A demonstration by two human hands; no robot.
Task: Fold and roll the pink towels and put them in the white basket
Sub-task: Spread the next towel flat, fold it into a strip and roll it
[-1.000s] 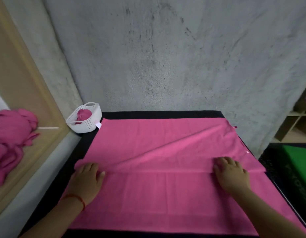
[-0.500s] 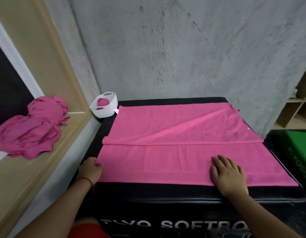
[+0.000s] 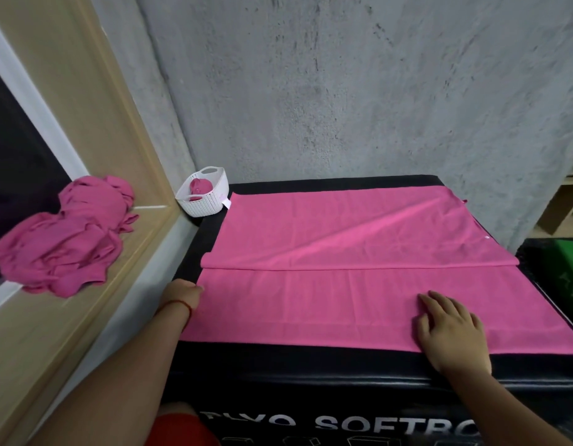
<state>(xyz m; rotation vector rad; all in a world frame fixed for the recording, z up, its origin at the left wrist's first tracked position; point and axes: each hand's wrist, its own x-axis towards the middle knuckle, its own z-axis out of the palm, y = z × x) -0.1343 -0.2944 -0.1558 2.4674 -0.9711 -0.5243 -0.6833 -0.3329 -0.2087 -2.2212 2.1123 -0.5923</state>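
A large pink towel [image 3: 359,284] lies spread on a black padded box [image 3: 310,371], its far part folded over toward me with the fold's edge running across the middle. My left hand [image 3: 182,292] holds the towel's left edge, fingers curled at the hem. My right hand [image 3: 449,326] lies flat with spread fingers on the near right part of the towel. A white basket [image 3: 207,201] stands at the box's far left corner with a rolled pink towel [image 3: 199,186] inside. A heap of pink towels [image 3: 69,233] sits on the wooden sill at left.
A grey concrete wall rises behind the box. A wooden window sill [image 3: 53,333] runs along the left side. A green object [image 3: 568,268] and wooden shelves [image 3: 565,204] stand at the right.
The view pulled back from the box. Both hands slid toward me from the fold line to the towel's near part; the left one went to the left edge.
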